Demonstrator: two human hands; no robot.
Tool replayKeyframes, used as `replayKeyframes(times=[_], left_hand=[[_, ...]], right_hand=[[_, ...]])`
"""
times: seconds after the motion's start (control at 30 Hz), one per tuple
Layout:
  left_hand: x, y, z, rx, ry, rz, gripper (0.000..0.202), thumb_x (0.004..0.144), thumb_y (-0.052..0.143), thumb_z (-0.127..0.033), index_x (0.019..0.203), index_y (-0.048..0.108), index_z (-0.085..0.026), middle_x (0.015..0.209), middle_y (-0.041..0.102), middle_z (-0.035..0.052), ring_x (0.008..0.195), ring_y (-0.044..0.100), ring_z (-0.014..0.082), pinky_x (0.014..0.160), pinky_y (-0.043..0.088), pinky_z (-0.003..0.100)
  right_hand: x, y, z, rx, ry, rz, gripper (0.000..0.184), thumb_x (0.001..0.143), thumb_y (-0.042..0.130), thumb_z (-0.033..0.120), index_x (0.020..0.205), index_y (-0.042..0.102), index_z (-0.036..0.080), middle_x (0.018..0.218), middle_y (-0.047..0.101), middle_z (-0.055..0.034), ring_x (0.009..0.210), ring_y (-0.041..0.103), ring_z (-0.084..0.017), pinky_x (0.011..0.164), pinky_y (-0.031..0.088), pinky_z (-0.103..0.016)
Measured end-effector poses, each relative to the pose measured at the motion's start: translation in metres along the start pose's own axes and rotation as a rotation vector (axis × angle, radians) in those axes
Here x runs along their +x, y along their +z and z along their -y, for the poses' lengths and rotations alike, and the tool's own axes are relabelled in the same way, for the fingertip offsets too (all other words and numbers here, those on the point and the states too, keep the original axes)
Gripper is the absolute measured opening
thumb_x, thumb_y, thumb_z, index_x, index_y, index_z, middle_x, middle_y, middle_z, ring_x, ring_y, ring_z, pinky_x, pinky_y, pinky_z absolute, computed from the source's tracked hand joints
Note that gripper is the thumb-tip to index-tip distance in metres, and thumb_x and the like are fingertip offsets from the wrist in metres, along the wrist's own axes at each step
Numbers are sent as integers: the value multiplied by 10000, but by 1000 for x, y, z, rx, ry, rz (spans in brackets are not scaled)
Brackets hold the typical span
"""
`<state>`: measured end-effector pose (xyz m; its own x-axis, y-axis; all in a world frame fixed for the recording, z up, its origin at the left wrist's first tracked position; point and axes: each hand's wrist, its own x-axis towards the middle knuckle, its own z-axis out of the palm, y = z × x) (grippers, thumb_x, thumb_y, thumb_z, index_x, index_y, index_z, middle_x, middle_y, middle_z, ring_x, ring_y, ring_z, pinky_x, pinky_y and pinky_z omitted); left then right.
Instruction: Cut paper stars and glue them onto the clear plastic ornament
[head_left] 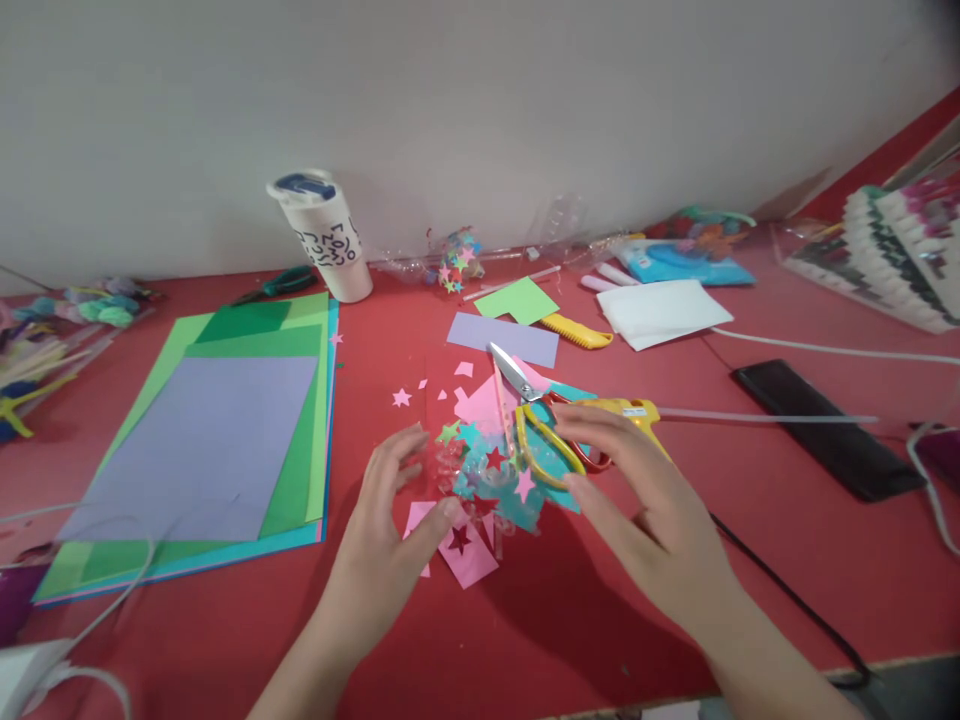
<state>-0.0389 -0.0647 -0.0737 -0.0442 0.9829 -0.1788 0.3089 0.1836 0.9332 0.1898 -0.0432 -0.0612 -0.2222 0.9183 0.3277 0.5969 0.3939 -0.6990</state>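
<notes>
My left hand [386, 545] is open at the left of a small heap, thumb apart from its curved fingers. On the heap's right, my right hand [649, 505] is open too, its fingertips over or against the scissors' handles; contact cannot be made out. The scissors [517, 375] have red and yellow handles and point away from me. Between my hands lie a red paper star [495, 458], a pink star [525, 486], several other stars, clear plastic strands and turquoise paper scraps [525, 515]. Under my left thumb's tip are pink paper pieces [472, 572].
Coloured paper sheets [217, 440] are stacked left, near a white tumbler [330, 240]. A yellow cutter [577, 331], lilac strip [502, 338] and white folded paper [664, 312] lie behind. Rightward are a yellow glue gun [634, 410], its glue stick [757, 416], a black phone [825, 428] and cables.
</notes>
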Motion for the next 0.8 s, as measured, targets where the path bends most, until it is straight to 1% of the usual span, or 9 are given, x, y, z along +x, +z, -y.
replayKeyframes(times=[0.03,0.1,0.17,0.23,0.33,0.43,0.53,0.67,0.8], left_hand=[[1,-2,2,-21,-41,51,571,831,625,-416,1340,381,-331,1470,365,56,1302,425,272,1036,392,435],[2,-3,4,-77,-98,139,693,823,629,-459,1411,297,-305,1511,329,81,1356,362,292,1063,367,442],[3,-2,2,-149,-111,206,704,842,599,-478,1435,274,-282,1520,328,92,1370,346,289,1087,343,439],[3,2,-2,-192,-97,236,671,860,573,-479,1435,291,-281,1521,332,85,1370,348,277,1102,328,431],[1,6,-8,-205,-32,234,590,874,565,-453,1402,364,-281,1510,353,68,1381,330,265,1107,332,408],[-1,9,-11,-226,11,227,499,887,559,-418,1349,427,-283,1473,405,62,1358,367,262,1086,369,393],[-4,10,-13,-253,28,226,467,895,555,-392,1327,412,-290,1466,404,63,1351,376,259,1072,392,395],[-6,11,-7,-221,-6,223,538,889,564,-319,1369,322,-306,1512,329,67,1395,305,254,1079,384,398],[-1,1,8,-185,-37,255,741,796,521,-106,1438,221,-321,1556,260,51,1372,363,237,1098,357,398]], right_hand=[[-3,-2,-5,38,70,44,315,927,507,305,1242,490,306,1342,528,-63,1273,469,-253,1042,413,-435],[-8,-2,-14,99,183,203,564,892,564,400,1399,326,335,1491,379,-62,1371,355,-275,1079,377,-481],[-13,3,-18,122,241,373,827,837,630,457,1484,127,347,1581,198,-62,1425,241,-290,1101,333,-521],[-16,9,-16,105,249,461,939,815,653,452,1503,25,333,1604,94,-69,1447,161,-292,1116,284,-548],[-15,19,-9,103,230,441,885,854,600,384,1506,7,310,1605,71,-90,1453,132,-283,1119,264,-560],[-11,26,-2,151,240,383,819,879,562,344,1505,35,302,1593,132,-114,1438,198,-288,1097,310,-558],[-7,31,3,176,259,347,802,871,567,329,1503,76,280,1570,205,-138,1429,222,-308,1083,320,-574],[-5,34,5,204,302,344,829,868,572,352,1505,45,297,1580,177,-121,1436,206,-288,1093,310,-562],[-8,19,-4,288,338,435,907,834,640,417,1494,19,377,1599,119,-43,1438,208,-263,1115,299,-526]])
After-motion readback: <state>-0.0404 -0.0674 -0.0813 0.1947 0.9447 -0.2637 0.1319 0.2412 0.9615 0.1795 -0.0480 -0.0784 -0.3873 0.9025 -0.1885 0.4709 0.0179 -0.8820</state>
